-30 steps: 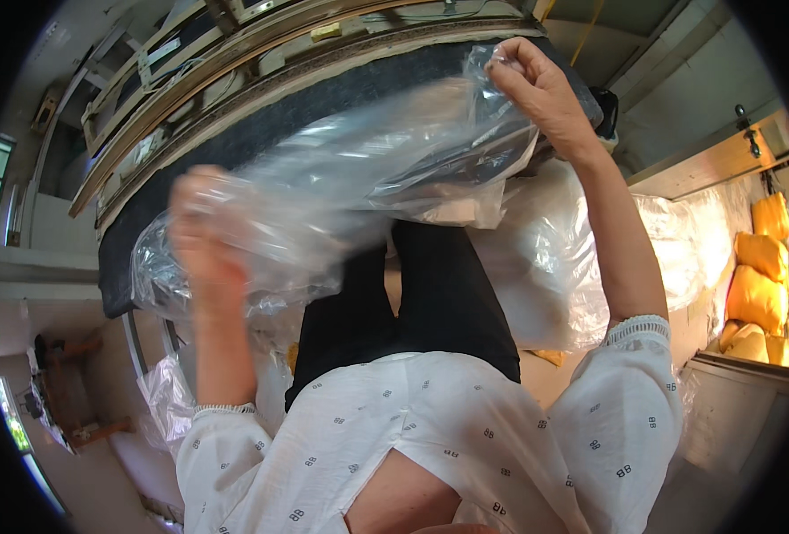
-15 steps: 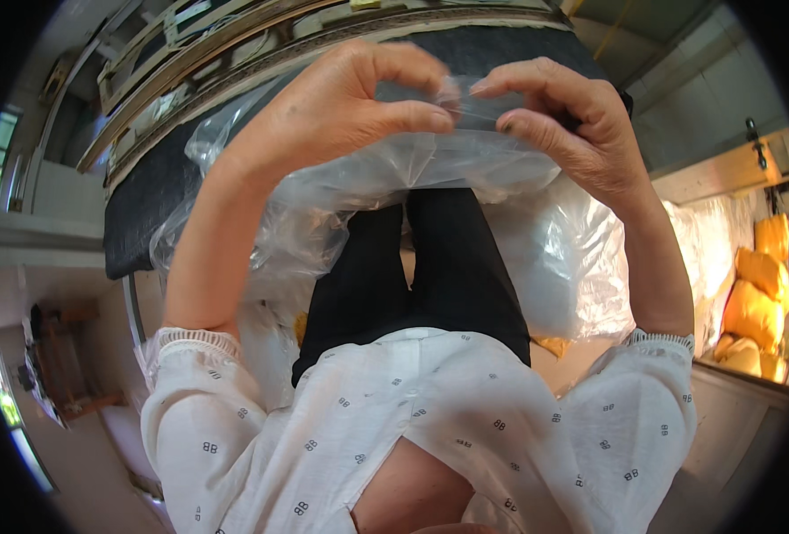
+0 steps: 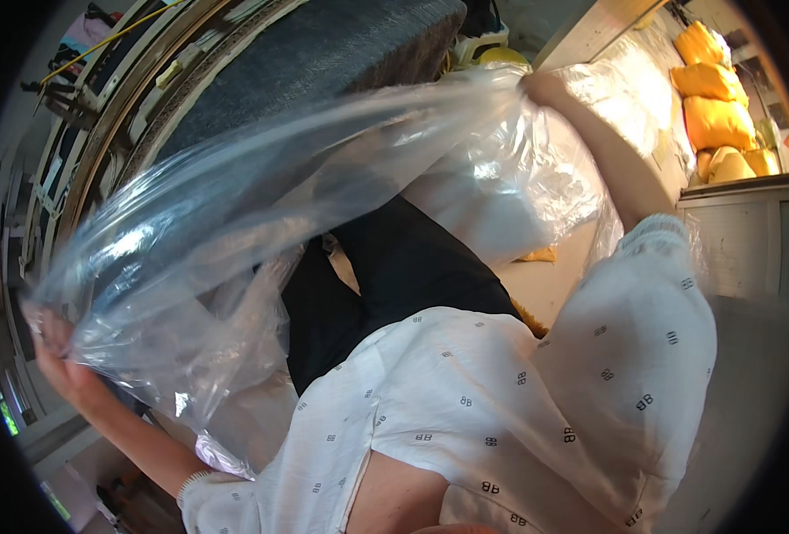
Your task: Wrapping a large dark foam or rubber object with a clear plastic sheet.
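A wide sheet of thin transparent plastic film (image 3: pixel 234 200) stretches between my two raised hands, sloping across my lap. My left hand (image 3: pixel 60 351), far out to the left, grips one end, its fingers partly covered by the film and a little blurred. At the upper right, my right hand (image 3: pixel 544 89) closes round the bunched other end; its fingers are mostly hidden. Loose folds of the film hang beside my left thigh.
A work surface with a dark cloth cover (image 3: pixel 323 58) lies ahead, edged by long wooden rails (image 3: pixel 136 93). Shiny plastic-wrapped bundles (image 3: pixel 563 169) stand right of my legs. Yellow sacks (image 3: pixel 715 93) are stacked at the far right, beside a white panel (image 3: pixel 737 236).
My hands have swung wide apart, left hand down to the left and right hand to the right, pulling the film taut between them. The view has turned toward the right.
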A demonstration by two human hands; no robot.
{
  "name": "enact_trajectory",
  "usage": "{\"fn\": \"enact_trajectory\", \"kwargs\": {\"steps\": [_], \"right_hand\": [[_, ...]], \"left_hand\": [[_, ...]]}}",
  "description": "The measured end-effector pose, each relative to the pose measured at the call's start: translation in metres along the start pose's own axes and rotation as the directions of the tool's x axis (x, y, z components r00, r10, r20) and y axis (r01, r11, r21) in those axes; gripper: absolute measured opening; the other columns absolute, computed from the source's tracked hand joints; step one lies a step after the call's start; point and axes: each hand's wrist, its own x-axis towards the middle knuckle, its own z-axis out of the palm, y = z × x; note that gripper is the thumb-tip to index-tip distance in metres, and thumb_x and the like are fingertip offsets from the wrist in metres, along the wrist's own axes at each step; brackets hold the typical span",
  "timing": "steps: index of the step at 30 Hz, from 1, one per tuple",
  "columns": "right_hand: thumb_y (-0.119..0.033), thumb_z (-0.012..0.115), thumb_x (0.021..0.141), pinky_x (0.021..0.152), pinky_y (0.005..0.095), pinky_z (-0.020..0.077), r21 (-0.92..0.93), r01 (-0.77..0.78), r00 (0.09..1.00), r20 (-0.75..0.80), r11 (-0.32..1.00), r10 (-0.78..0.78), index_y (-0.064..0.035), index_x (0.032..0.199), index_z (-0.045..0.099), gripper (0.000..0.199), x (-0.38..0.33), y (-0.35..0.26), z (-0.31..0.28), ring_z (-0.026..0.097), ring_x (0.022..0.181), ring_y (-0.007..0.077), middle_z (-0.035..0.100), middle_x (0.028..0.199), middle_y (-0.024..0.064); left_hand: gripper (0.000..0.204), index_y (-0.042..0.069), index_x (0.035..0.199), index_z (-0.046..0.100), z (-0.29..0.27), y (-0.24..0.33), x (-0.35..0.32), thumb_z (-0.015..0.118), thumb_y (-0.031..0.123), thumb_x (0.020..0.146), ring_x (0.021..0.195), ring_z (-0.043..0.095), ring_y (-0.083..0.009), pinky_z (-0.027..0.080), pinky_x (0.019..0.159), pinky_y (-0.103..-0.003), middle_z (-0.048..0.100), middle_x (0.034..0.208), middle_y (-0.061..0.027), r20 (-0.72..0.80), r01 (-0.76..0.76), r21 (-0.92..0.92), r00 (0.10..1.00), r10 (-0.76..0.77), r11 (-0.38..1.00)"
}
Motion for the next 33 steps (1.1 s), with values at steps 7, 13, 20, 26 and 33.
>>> {"fn": "enact_trajectory", "kwargs": {"steps": [7, 13, 20, 26, 33], "right_hand": [[-0.012, 0.056, 0.077, 0.088, 0.0400, 0.0437, 0.150, 0.169, 0.204, -0.972, 0.974, 0.114, -0.0026, 0.120, 0.046, 0.045, 0.154, 0.069, -0.199, 0.056, 0.090, 0.0365, 0.059, 0.089, 0.0184], [-0.028, 0.060, 0.081, 0.067, 0.0364, 0.0449, 0.406, 0.660, 0.428, -0.895, 0.632, 0.129, -0.0030, 0.082, 0.049, 0.027, 0.083, -0.164, -0.223, 0.056, 0.072, 0.0280, 0.056, 0.077, 0.0131], [-0.044, 0.055, 0.085, 0.100, 0.0364, 0.0330, 0.326, 0.583, 0.718, -0.636, 0.744, -0.285, -0.0055, 0.129, 0.042, 0.060, 0.116, -0.186, -0.175, 0.041, 0.122, 0.0305, 0.043, 0.133, 0.0141], [-0.054, 0.044, 0.086, 0.092, 0.0440, 0.0401, 0.386, 0.303, 0.790, -0.613, 0.871, -0.003, -0.0106, 0.127, 0.046, 0.060, 0.141, -0.172, -0.166, 0.047, 0.114, 0.0320, 0.048, 0.127, 0.0135], [-0.060, 0.043, 0.082, 0.094, 0.0468, 0.0368, 0.403, 0.225, 0.857, -0.514, 0.887, 0.016, -0.0129, 0.132, 0.041, 0.068, 0.149, -0.172, -0.157, 0.043, 0.119, 0.0324, 0.043, 0.131, 0.0132]], "left_hand": [[0.016, 0.011, 0.083, 0.053, -0.259, -0.049, -0.056, 0.048, 0.024, 0.091, 0.057, 0.042, -0.0084, 0.027, 0.044, -0.020, 0.046, 0.068, 0.0021, -0.756, 0.108, 0.395, 0.603, 0.256, 0.912], [0.040, 0.001, 0.112, 0.053, -0.307, -0.015, -0.117, 0.041, 0.032, 0.091, 0.081, 0.057, -0.0277, 0.043, 0.071, -0.037, 0.061, 0.090, -0.0150, -0.366, 0.505, 0.856, 0.439, 0.820, 0.112], [0.039, 0.000, 0.112, 0.050, -0.368, 0.026, -0.149, 0.032, 0.030, 0.094, 0.096, 0.053, -0.0447, 0.041, 0.080, -0.048, 0.057, 0.104, -0.0258, -0.482, 0.839, 0.393, 0.537, 0.692, -0.377], [0.036, 0.000, 0.113, 0.050, -0.296, 0.017, -0.067, 0.037, 0.025, 0.090, 0.102, 0.054, -0.0366, 0.044, 0.080, -0.046, 0.056, 0.113, -0.0204, -0.538, 0.821, 0.163, 0.538, 0.648, -0.546], [0.028, 0.004, 0.115, 0.056, 0.058, -0.137, 0.034, 0.047, 0.014, 0.091, 0.111, 0.050, -0.0262, 0.035, 0.097, -0.034, 0.055, 0.117, -0.0130, 0.249, -0.242, 0.964, 0.967, 0.055, -0.113]]}}
